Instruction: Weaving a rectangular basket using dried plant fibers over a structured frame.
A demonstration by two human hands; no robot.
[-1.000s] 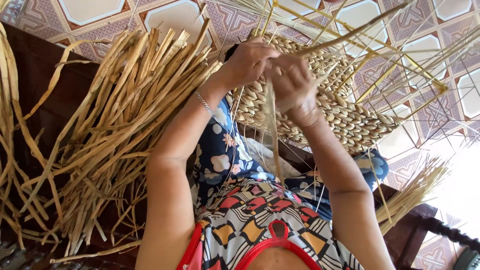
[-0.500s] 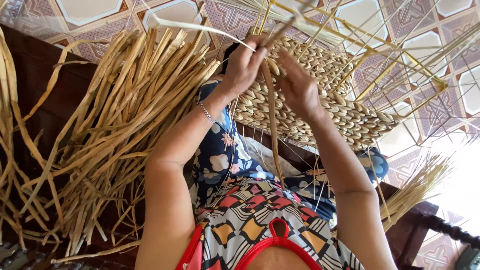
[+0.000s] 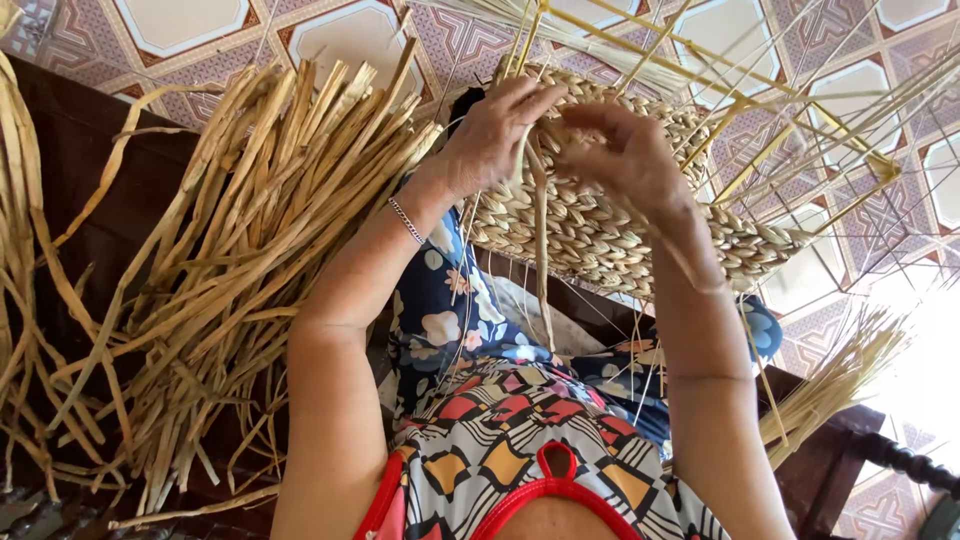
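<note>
Woven basket point(image 3: 610, 235) on the lap, both hands at its upper edge.

The left hand point(image 3: 490, 140) pinches a pale straw strand point(image 3: 541, 250) that hangs down over the weave; the right hand point(image 3: 625, 150) curls closed on the rim just beside it, fingertips nearly touching. Thin upright stakes point(image 3: 740, 110) fan out past the rim and crowd the far side. A loose heap of dried straw point(image 3: 230, 260) lies close on the left, over dark wood point(image 3: 90, 190); the patterned tile floor point(image 3: 330, 40) lies beyond.
</note>
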